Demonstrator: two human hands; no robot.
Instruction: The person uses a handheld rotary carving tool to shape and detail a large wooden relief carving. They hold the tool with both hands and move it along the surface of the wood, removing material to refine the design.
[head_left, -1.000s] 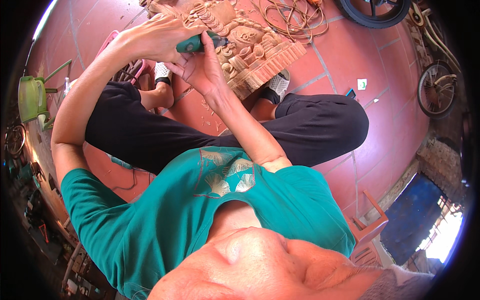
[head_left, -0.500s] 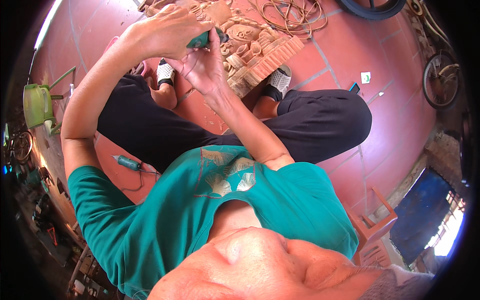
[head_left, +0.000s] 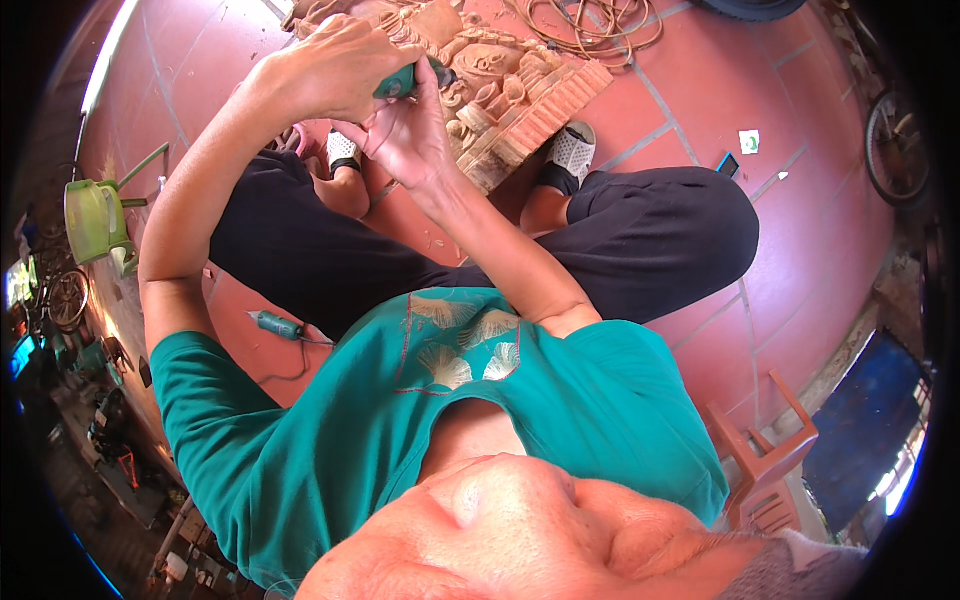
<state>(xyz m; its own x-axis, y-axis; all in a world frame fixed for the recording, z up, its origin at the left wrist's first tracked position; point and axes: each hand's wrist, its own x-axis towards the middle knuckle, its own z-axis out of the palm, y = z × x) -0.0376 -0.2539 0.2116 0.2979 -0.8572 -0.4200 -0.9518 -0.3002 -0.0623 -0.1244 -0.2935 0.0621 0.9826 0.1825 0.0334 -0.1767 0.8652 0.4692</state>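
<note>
My left hand [head_left: 325, 72] is closed over the back of a green handheld rotary tool [head_left: 397, 84], gripping it from above. From below, my right hand [head_left: 412, 145] holds the tool's front end, with thumb and fingers closed around it. The dark nose of the tool points right, over a carved wooden relief [head_left: 505, 95] on the floor between my feet. Rounded figures and a ridged edge show on the carving. Where the tool's tip meets the wood is too small to make out.
A second green rotary tool [head_left: 279, 324] lies with its cord on the red tiles, left of my legs. A coiled brown cable [head_left: 590, 30] lies beyond the carving. A green plastic chair [head_left: 95, 220] stands left, a phone [head_left: 728, 165] and a small card [head_left: 749, 142] lie right.
The surroundings have shifted slightly to the right in the picture, as my head moved a little. Both hands keep their hold on the rotary tool at nearly the same spot over the carving.
</note>
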